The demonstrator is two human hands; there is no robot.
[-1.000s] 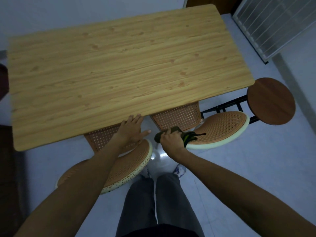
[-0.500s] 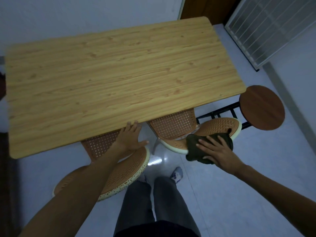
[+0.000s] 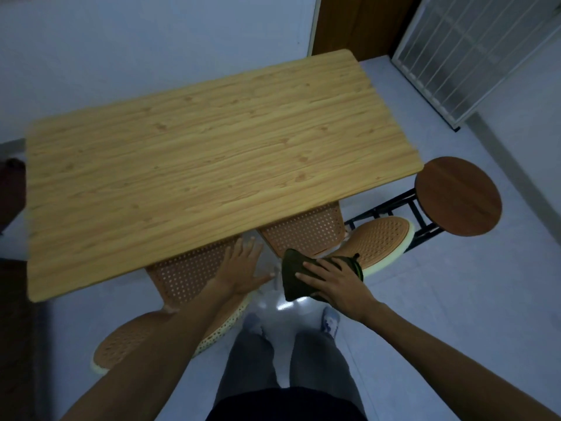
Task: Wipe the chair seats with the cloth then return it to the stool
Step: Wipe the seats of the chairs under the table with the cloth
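Two woven orange chairs are tucked under the wooden table. My right hand [image 3: 332, 284] lies flat with spread fingers on a dark green cloth [image 3: 292, 276], pressing it onto the near left part of the right chair's seat [image 3: 381, 238]. My left hand [image 3: 239, 270] rests open, palm down, on the back edge of the left chair's seat [image 3: 127, 344]; my forearm hides much of that seat. A round dark brown stool [image 3: 458, 196] stands to the right of the right chair, with nothing on it.
The wooden table [image 3: 197, 165] overhangs both chair backs. A black metal frame [image 3: 385, 208] sits between the right chair and the stool. My legs and shoes [image 3: 329, 322] stand on the pale floor between the chairs. A white grille [image 3: 473, 56] leans at the far right.
My right hand went from gripping the bunched cloth between the chairs to laying it flat on the right seat, then slid it left toward the seat's near edge. The left hand stayed put.
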